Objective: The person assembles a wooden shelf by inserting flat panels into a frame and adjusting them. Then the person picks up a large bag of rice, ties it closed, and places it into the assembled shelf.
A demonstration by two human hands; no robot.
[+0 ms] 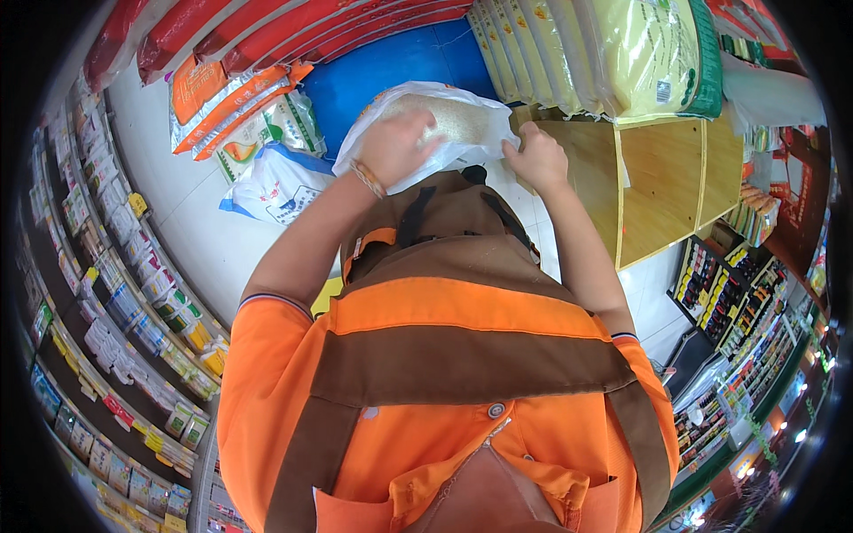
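A white plastic sack [494, 129] stands with its mouth wide, just in front of my apron. Inside it lie pale grains [453, 120] that look like rice. My left hand [397, 147] is over the left side of the sack's mouth, above the grains; its fingers are smeared by motion, so whether they hold anything cannot be made out. At the sack's right edge, my right hand [539, 158] pinches the plastic rim between bent fingers. The lower part of the sack is hidden behind my apron.
A blue platform [391, 67] lies beyond the sack, under red packs [293, 35]. Orange bags [235, 107] and a white-and-blue bag [275, 182] stand at the left. Yellow sacks [653, 58] rest above a wooden crate [662, 182] at the right. Stocked shelves [133, 302] run along the left.
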